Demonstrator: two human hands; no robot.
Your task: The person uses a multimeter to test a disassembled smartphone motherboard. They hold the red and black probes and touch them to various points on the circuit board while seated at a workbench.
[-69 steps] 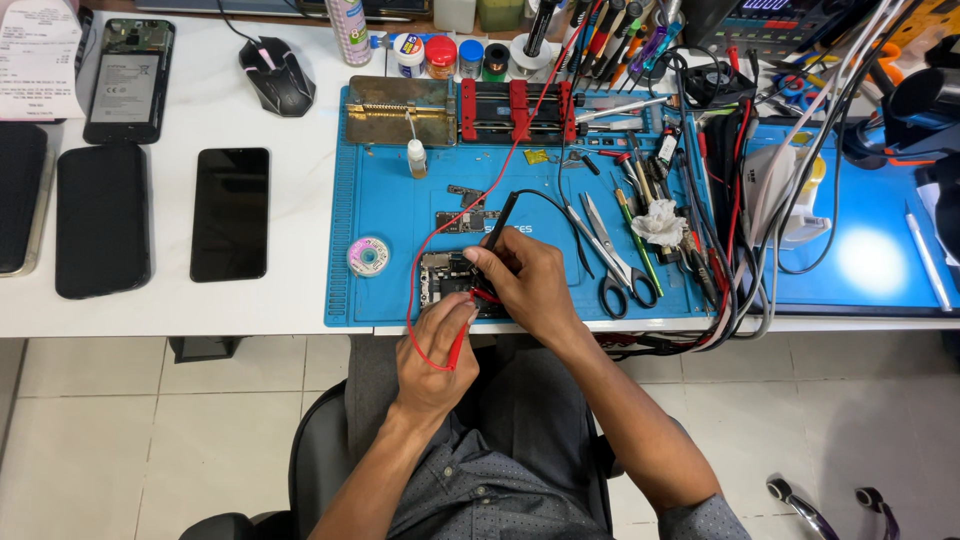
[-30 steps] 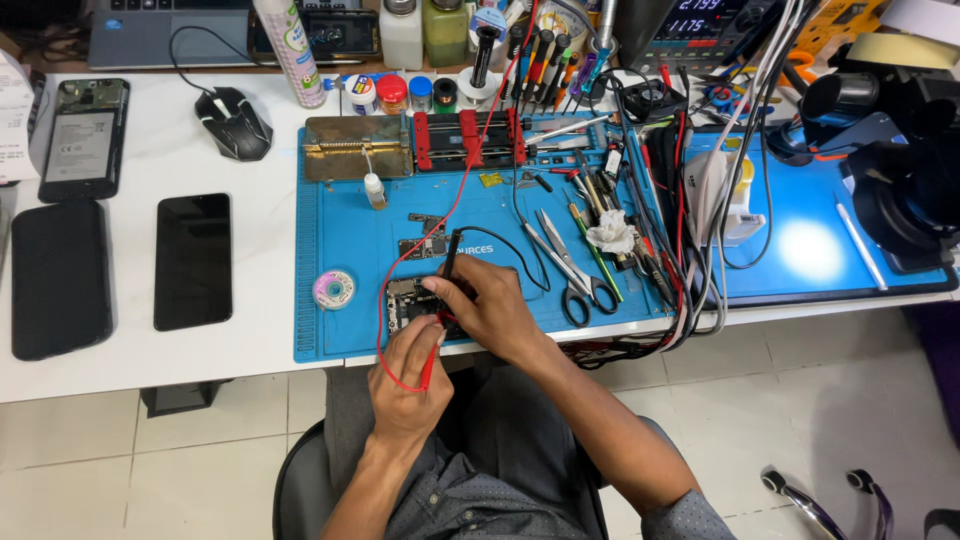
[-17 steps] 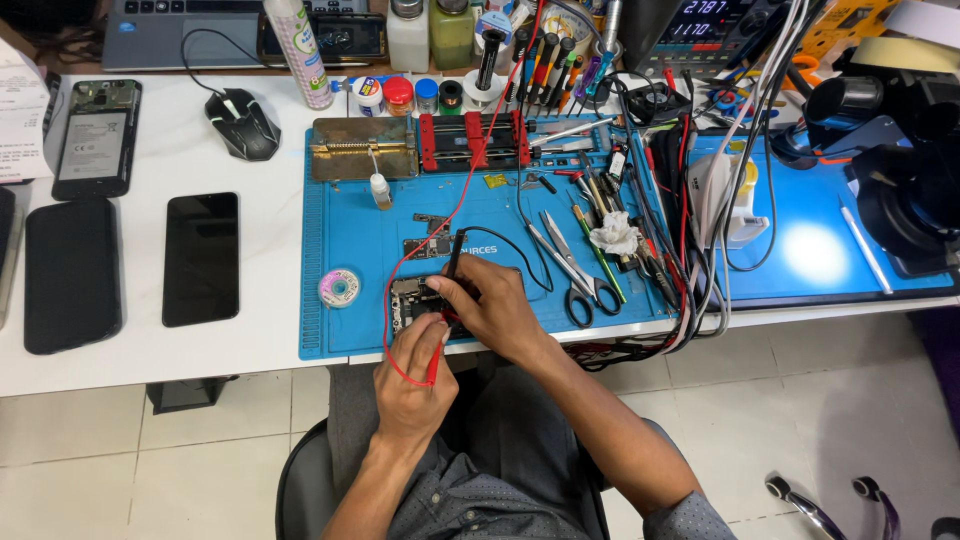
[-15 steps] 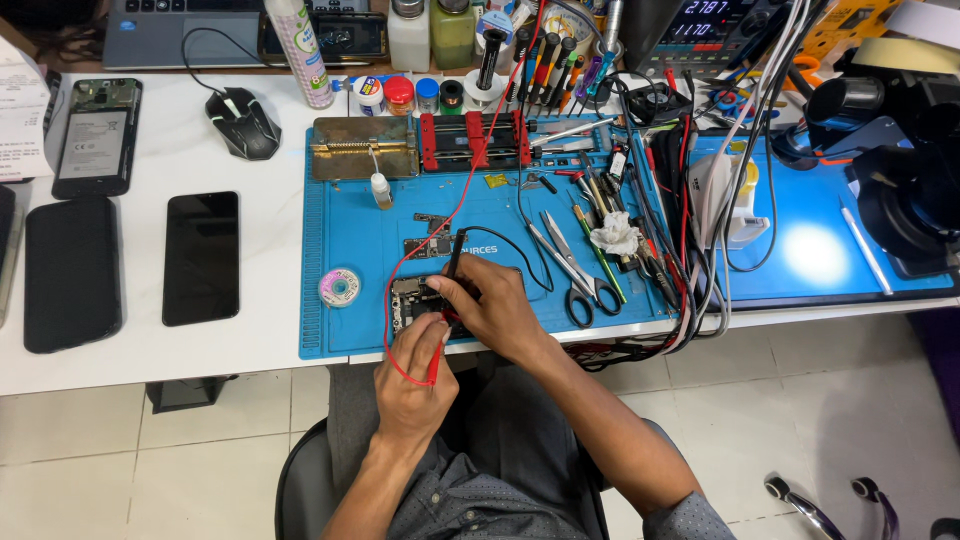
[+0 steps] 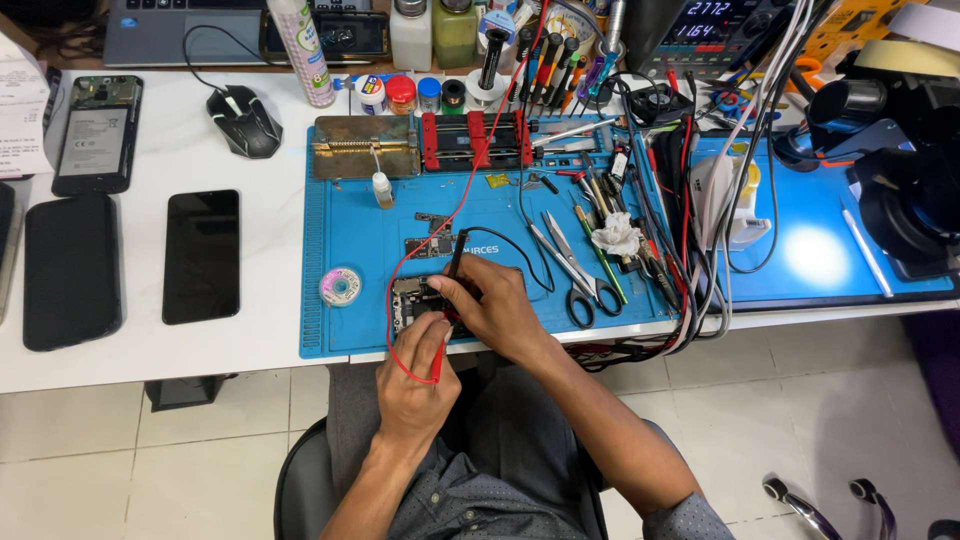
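1. Two hands worked at the near edge of a blue mat (image 5: pixel 400 210) on a white worktop (image 5: pixel 270 330), both bent over a small circuit board (image 5: pixel 412 303) that lay there.
2. The left hand (image 5: pixel 418 372) had its grip clenched on a red probe (image 5: pixel 437 362), whose red lead (image 5: pixel 470 190) looped away toward the far side.
3. The right hand (image 5: pixel 497 312) had its grip closed around a black probe (image 5: pixel 456 252), tip down at the board.
4. Compared with the frames of a second or so earlier, both hands sat in almost the same spot on the board; the probes had barely shifted, which suggested a reading being held rather than a new point sought.
5. The readout on the bench meter (image 5: pixel 712 22) at the far right differed from the earlier frames.
6. Against the oldest frame, the view had drifted: the scene sat further right, with the mouse (image 5: pixel 243 120) nearer the middle.
7. Scissors (image 5: pixel 575 275) and a solder reel (image 5: pixel 340 287) flanked the board; dark phones (image 5: pixel 200 255) lay to the left.
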